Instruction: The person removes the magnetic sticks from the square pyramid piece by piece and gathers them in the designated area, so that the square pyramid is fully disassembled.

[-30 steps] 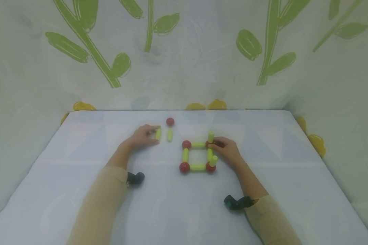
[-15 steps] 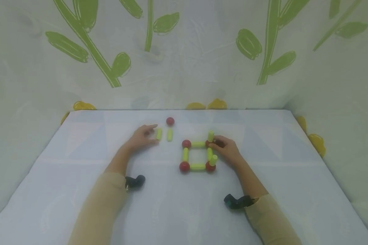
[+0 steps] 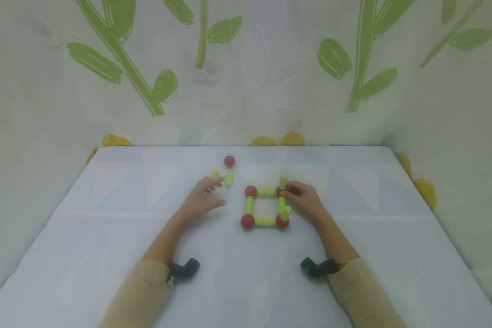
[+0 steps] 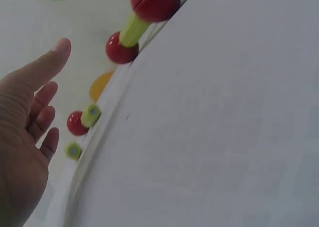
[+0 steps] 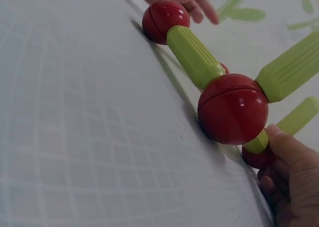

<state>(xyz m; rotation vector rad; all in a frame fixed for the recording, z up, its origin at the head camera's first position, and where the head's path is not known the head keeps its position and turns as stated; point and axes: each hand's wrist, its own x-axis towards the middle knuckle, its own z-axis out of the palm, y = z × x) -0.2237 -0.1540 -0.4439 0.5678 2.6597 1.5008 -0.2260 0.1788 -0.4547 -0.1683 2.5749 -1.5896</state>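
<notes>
Right of centre, the right hand [image 3: 305, 198] grips a ball [image 5: 256, 160]. Left of centre, the left hand [image 3: 201, 197], fingers apart, hangs near a stick [image 3: 229, 179].

Texts, labels, brands — none legible | numbers, signs — none legible, any view
</notes>
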